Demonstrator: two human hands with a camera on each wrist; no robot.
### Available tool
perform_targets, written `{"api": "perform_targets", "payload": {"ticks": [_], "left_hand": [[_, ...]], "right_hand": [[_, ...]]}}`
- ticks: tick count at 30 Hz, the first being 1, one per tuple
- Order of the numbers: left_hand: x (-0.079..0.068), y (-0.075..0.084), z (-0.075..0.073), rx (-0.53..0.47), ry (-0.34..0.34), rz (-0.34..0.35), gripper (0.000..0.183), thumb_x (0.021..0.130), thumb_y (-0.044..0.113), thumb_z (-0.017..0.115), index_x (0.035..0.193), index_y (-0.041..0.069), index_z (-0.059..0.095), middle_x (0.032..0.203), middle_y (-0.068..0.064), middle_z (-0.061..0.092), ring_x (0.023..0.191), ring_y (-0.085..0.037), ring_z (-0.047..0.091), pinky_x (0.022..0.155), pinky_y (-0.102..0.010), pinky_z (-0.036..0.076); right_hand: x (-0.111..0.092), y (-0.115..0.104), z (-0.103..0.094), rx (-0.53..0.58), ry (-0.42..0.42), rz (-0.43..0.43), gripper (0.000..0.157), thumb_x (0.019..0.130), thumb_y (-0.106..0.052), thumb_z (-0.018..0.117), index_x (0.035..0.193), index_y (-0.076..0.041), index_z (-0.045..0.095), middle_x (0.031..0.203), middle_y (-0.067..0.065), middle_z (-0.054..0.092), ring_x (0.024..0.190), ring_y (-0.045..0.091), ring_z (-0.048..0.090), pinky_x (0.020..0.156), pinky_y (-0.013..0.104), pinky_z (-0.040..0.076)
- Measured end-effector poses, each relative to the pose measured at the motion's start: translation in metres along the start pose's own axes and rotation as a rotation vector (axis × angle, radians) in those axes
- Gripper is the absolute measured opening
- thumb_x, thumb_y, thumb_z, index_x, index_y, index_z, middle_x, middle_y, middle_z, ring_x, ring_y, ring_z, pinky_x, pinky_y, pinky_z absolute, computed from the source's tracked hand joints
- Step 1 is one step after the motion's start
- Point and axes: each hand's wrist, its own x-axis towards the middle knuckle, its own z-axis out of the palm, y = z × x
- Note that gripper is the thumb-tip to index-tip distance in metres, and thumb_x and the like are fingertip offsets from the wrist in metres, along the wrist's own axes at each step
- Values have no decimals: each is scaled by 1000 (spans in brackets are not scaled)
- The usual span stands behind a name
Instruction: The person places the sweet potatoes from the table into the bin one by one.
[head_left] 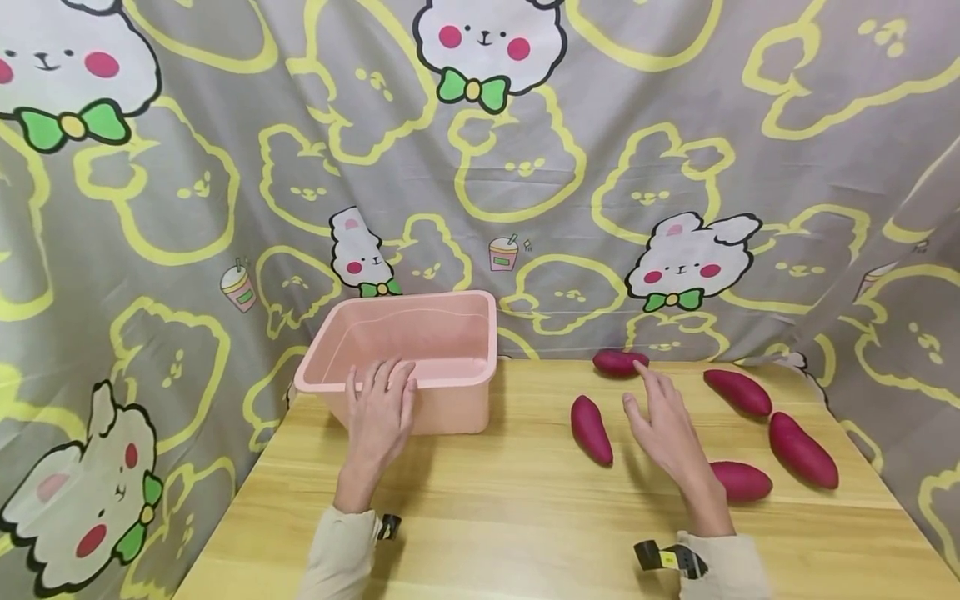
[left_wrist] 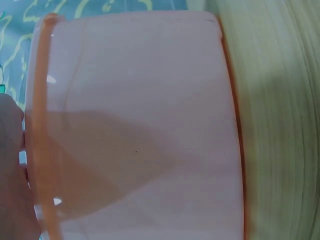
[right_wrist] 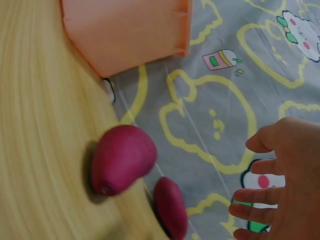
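Observation:
My left hand [head_left: 378,417] is at the near rim of a pink plastic bin [head_left: 450,408], its loosely bent fingers reaching over the edge. In the left wrist view, part of that hand [left_wrist: 15,170] shows beside the bin's rim [left_wrist: 42,125]; how firmly it touches is unclear. The right hand [head_left: 667,425] hovers over the table with fingers spread and nothing held. Its index fingertip overlaps the end of a purple-red sweet potato [head_left: 617,363] at the back edge. Another sweet potato [head_left: 592,431] lies just left of it. In the right wrist view, the hand [right_wrist: 295,180] is apart from both.
On the right side of the wooden table [head_left: 495,517] lie more sweet potatoes: one at the back [head_left: 738,392], one at the far right [head_left: 803,450], one partly behind the right wrist [head_left: 744,482]. A patterned grey curtain [head_left: 525,325] hangs right behind the table.

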Motion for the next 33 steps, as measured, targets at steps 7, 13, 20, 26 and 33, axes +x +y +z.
{"api": "perform_targets", "payload": {"ticks": [7,13,20,26,33], "left_hand": [[-1,-2,1,20,-12,26,33,108,30,40,106,11,66,112,-12,65,114,-39,54,109,-65,24],[-4,-5,1,38,-8,40,26,106,28,43,95,10,59,99,-12,60,101,-40,54,99,-62,32],[-3,-7,5,29,-3,42,23,106,27,46,94,10,56,93,-12,55,97,-40,53,97,-60,34],[-7,-10,8,31,-2,50,24,106,27,43,94,10,56,93,-11,54,97,-39,53,92,-59,35],[-6,-12,9,23,19,72,31,107,29,35,94,11,56,93,-11,55,98,-38,53,91,-59,34]], "right_hand": [[1,-1,27,-5,-66,46,59,106,-27,51,157,-2,35,147,30,43,133,50,42,104,70,34],[-3,-3,49,-32,-109,78,59,104,-27,57,155,-2,38,144,30,47,131,49,46,102,68,39],[-8,-4,65,-60,-84,72,61,100,-29,64,150,-1,45,134,30,52,117,47,54,89,63,48],[-15,-5,75,-70,-91,93,62,98,-28,68,150,-2,46,132,27,54,110,42,57,81,57,53],[-16,-3,83,-88,-83,90,64,93,-21,72,149,-2,47,127,25,57,103,39,58,79,54,53]]}}
